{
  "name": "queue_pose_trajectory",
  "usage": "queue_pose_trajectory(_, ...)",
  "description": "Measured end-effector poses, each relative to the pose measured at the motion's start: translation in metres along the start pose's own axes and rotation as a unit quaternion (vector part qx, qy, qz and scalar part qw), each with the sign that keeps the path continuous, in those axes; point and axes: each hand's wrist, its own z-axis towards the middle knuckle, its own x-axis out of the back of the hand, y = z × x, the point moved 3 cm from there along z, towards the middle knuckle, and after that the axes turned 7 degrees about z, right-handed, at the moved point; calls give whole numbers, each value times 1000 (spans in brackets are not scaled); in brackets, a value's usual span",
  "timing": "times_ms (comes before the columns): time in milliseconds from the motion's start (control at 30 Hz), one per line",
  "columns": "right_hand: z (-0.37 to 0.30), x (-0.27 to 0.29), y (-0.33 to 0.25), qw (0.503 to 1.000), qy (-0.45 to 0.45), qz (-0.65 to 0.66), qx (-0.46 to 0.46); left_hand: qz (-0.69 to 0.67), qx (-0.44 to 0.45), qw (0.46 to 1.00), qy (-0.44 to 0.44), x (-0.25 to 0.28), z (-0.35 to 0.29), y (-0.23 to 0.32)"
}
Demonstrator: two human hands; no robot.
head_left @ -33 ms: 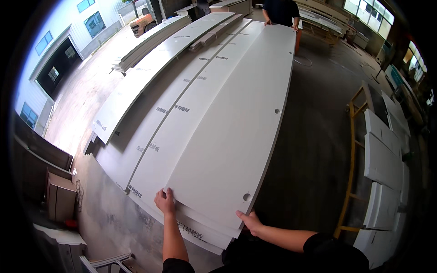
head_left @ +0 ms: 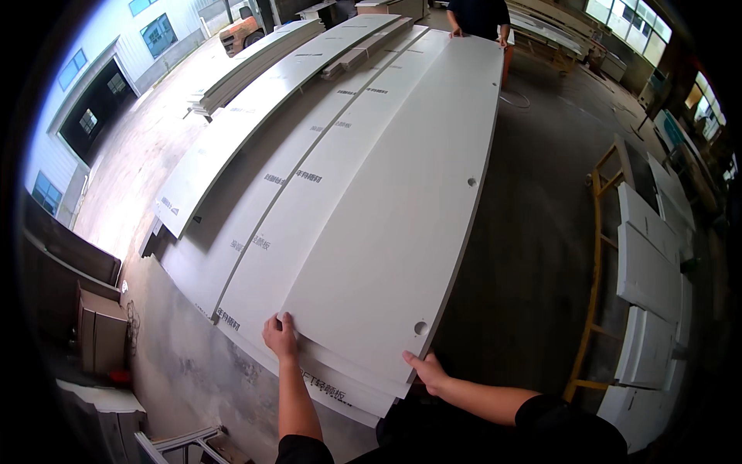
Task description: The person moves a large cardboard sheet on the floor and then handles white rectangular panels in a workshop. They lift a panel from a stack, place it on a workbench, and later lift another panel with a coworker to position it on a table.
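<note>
A long white panel [head_left: 386, 193] with round holes along its right side lies across a stack of white boards [head_left: 255, 263] marked with dark print. At the panel's near left corner, my left hand [head_left: 280, 337] grips the edge, thumb uppermost. My right hand [head_left: 427, 371] holds the near right corner with its thumb on top; the other fingers are hidden under the edge. The nearest hole [head_left: 421, 329] is just above my right thumb. Over at the far end, a co-worker in dark clothes has both hands [head_left: 457, 33] at the panel's edge.
Left of the panel lie a raised white board [head_left: 270, 108] and another board pile [head_left: 232, 73]. A yellow rack [head_left: 593, 294] with white panels stands right. Boxes [head_left: 103, 329] and a metal frame [head_left: 182, 446] are near left; a forklift [head_left: 242, 35] is farther off.
</note>
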Motion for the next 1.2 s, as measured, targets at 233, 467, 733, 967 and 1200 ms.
queue_pose_trajectory(233, -6, 7, 27, 992, 88, 83, 24, -36, 19, 996, -77, 8, -9, 10)
queue_pose_trajectory(467, -28, 77, 30, 960, 35, 262, -95, -41, -9, 980, -195, 27, -55, 41)
queue_pose_trajectory(733, -65, 57, -8, 963, 19, 258, -82, -249, 113, 758, -592, 5, -21, 48)
queue_pose_trajectory(967, -70, 105, -10, 970, 40, 232, -57, -244, 118, 731, -627, -10, -56, 96)
queue_pose_trajectory(1200, -113, 179, -36, 971, 114, 206, -30, -191, 99, 778, -590, 17, -126, 155)
